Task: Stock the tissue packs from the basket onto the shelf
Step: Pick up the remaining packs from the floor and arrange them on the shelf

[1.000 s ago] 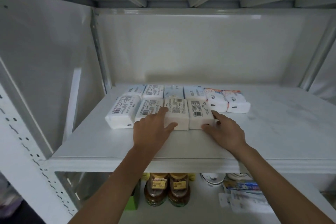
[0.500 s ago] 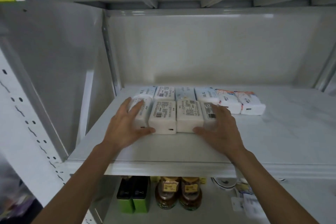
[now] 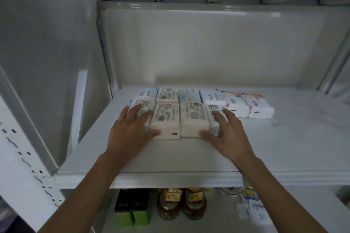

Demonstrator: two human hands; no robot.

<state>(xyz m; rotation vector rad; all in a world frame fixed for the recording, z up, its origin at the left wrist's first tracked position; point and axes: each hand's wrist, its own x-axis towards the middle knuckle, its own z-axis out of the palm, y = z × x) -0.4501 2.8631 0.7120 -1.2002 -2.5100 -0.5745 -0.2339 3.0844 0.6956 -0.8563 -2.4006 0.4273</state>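
Note:
Several white tissue packs [image 3: 166,117] lie in two rows at the back left of the white shelf [image 3: 189,159]. My left hand [image 3: 130,130] lies flat on the front row's leftmost pack [image 3: 145,106], thumb against the front of the neighbouring pack. My right hand [image 3: 227,134] rests with straight fingers on the front row's rightmost pack [image 3: 215,109], thumb touching the front of the third pack [image 3: 193,119]. Two packs with orange print [image 3: 248,106] lie at the right end of the back row. No basket is in view.
The shelf's left wall [image 3: 56,62] and back panel [image 3: 208,47] close in the packs. The shelf surface stretches bare to the right [image 3: 303,138]. On the shelf below stand green tins [image 3: 132,213], two amber jars [image 3: 181,204] and some small packets [image 3: 250,208].
One second ago my left hand lay on the middle of the front row; it then moved to the leftmost pack. The front row now sits tighter and straighter between both hands.

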